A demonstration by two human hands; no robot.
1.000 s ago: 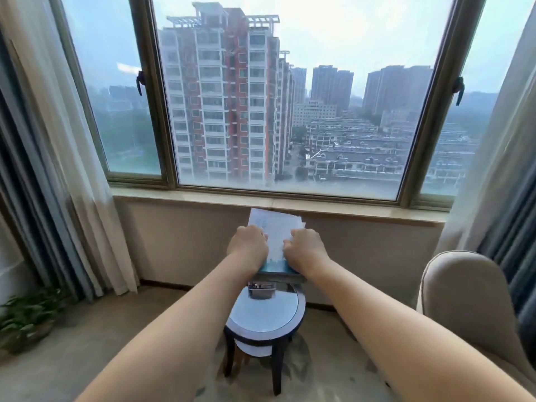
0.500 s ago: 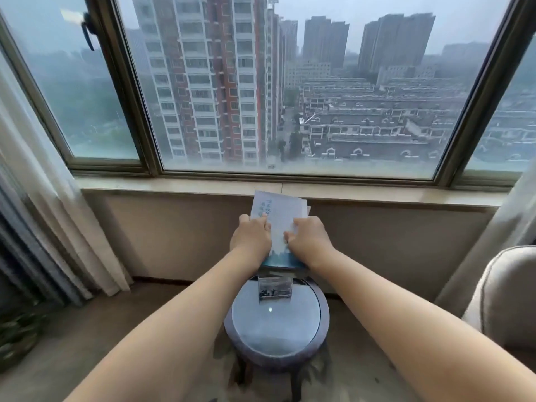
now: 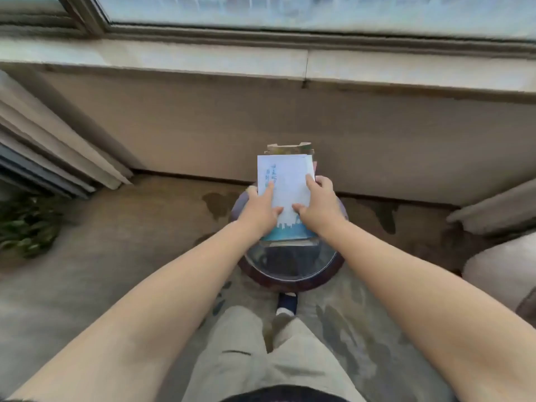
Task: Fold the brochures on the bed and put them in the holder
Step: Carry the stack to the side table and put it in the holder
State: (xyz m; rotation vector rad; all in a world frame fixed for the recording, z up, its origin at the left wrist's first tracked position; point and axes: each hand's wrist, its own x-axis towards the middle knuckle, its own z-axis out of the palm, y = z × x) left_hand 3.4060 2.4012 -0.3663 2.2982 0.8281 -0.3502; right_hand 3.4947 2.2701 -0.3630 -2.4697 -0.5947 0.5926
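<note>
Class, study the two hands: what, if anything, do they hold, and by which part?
Both hold the brochures: the left hand grips the left edge, the right hand the right edge, thumbs pressed on the front's lower half.

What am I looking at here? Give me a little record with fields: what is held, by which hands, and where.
held: brochures, a folded stack, white with a blue base
left hand: grips the stack's left edge
right hand: grips its right edge
holder: clear, on the round table, right under the stack
seated in holder: cannot tell
nearby: plant on the floor, left
</note>
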